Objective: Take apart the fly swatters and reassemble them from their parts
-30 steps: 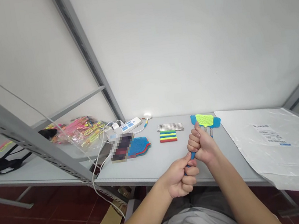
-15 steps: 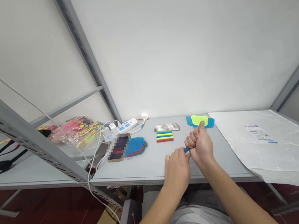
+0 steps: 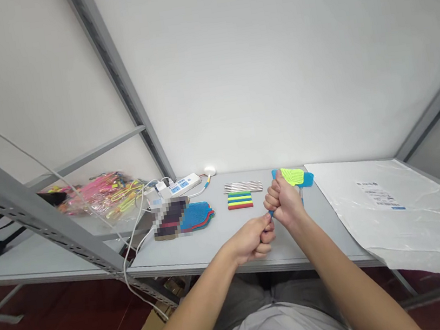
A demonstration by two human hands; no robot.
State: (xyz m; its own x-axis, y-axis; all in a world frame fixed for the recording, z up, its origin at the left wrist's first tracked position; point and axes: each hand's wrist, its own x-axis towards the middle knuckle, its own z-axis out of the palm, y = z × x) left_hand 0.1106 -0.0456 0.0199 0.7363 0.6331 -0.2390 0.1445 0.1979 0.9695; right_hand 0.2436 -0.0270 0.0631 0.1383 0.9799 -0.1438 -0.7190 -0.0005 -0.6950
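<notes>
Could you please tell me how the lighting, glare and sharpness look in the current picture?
Head view: soft, mostly even light on the white wall; head view: glints on the plastic bag; head view: left hand and right hand look fairly sharp, but print on the label is unreadable; head view: a pixelated patch overlaps the blue swatter head on the left.

tabletop (image 3: 191, 251): open lane between coloured tubes (image 3: 240, 200) and left hand (image 3: 251, 240)
left: shelf post (image 3: 66, 236), white cable (image 3: 125, 274) in way
back: wall (image 3: 252, 73) blocks
right: low white sheet (image 3: 347, 196), passable above
</notes>
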